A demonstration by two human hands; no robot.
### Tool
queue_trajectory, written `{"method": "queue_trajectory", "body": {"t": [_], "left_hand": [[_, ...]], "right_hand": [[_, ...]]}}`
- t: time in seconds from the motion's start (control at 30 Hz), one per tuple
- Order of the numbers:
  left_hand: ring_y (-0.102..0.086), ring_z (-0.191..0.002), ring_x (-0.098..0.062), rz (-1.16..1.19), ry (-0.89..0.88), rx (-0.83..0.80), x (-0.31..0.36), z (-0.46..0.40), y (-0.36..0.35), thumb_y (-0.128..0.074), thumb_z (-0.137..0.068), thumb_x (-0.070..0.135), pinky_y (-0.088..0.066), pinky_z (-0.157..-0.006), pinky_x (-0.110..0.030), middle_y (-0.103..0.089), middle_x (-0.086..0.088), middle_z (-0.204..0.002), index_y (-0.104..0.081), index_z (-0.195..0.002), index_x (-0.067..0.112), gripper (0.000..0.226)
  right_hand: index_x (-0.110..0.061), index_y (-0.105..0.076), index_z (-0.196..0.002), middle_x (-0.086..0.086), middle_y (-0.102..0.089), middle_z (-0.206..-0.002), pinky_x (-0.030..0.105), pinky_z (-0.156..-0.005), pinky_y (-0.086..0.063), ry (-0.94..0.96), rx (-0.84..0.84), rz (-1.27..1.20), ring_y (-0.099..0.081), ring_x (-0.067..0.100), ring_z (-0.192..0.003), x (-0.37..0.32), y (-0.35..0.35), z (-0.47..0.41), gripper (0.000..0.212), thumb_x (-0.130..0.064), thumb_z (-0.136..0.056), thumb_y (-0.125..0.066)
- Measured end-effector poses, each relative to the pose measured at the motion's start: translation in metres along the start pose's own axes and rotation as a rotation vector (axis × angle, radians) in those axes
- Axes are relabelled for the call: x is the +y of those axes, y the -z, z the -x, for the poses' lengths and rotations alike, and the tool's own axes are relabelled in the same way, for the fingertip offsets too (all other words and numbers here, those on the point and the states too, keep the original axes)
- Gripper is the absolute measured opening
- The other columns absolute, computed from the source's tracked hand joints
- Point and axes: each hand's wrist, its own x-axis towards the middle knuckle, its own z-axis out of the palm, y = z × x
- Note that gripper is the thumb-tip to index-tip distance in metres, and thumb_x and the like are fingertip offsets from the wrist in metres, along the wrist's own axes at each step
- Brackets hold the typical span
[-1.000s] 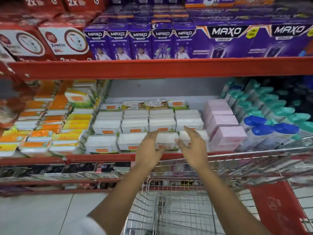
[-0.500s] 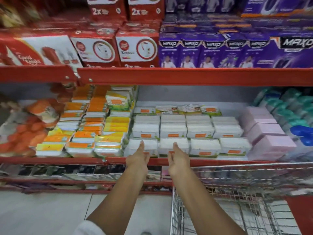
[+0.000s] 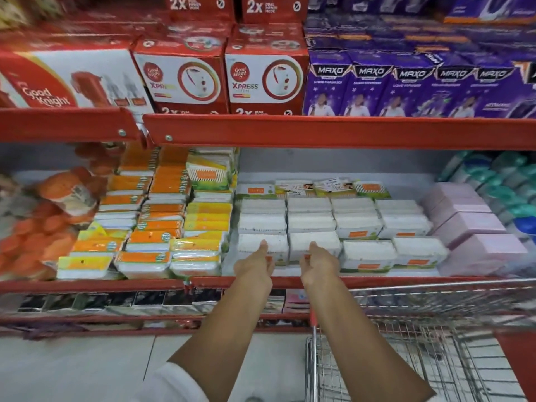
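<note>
Rows of white packs with orange labels lie flat on the middle shelf (image 3: 87,285). My left hand (image 3: 255,265) reaches the front-left white pack (image 3: 248,246), thumb laid on its top and fingers curled at its front edge. Beside it, my right hand (image 3: 319,264) has its thumb on the neighbouring white pack (image 3: 329,242), with fingers curled at that pack's front in the same way. Both packs still rest on the shelf. The fingertips are hidden behind the hands.
A wire shopping cart (image 3: 435,285) stands at the lower right, close to the shelf. Orange and yellow packs (image 3: 145,242) are stacked to the left, pink boxes (image 3: 487,250) to the right. The upper red shelf (image 3: 319,132) carries red boxes (image 3: 266,76) and purple boxes (image 3: 377,82).
The view has shifted left along the shelf and closer. Both hands have dropped from above the front row and closed in together onto two front packs further left.
</note>
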Motion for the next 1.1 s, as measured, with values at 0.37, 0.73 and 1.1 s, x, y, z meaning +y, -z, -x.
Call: {"method": "queue_trajectory", "body": {"t": [0.37, 0.73, 1.1], "left_hand": [[-0.059, -0.070, -0.014, 0.012, 0.008, -0.039, -0.005, -0.004, -0.006, -0.071, -0.083, 0.039, -0.054, -0.053, -0.019, -0.061, -0.008, -0.086, -0.054, -0.117, 0.006, 0.050], [-0.063, -0.068, -0.016, -0.101, 0.197, -0.295, -0.116, 0.053, -0.102, -0.072, -0.076, 0.050, -0.056, -0.060, -0.021, -0.062, -0.010, -0.070, -0.058, -0.080, 0.002, 0.050], [-0.065, -0.093, -0.024, 0.007, 0.125, -0.225, -0.113, 0.050, -0.147, -0.071, -0.084, 0.033, -0.055, -0.077, -0.026, -0.053, -0.022, -0.132, -0.054, -0.126, 0.001, 0.056]], "right_hand": [[-0.007, -0.041, -0.140, 0.008, -0.044, -0.145, 0.036, -0.113, -0.034, 0.006, -0.010, 0.054, -0.048, 0.018, -0.127, -0.003, 0.019, -0.001, 0.048, -0.013, -0.095, -0.058], [-0.009, -0.052, -0.128, 0.002, -0.059, -0.121, 0.046, -0.103, -0.041, 0.264, 0.118, 0.019, -0.059, 0.020, -0.106, -0.092, 0.124, -0.047, 0.036, -0.018, -0.094, -0.057], [-0.017, -0.047, -0.089, -0.001, -0.043, -0.076, 0.011, -0.045, -0.043, 0.085, 0.118, 0.097, -0.048, 0.014, -0.068, -0.151, 0.121, -0.089, 0.008, -0.017, -0.097, -0.051]]}}
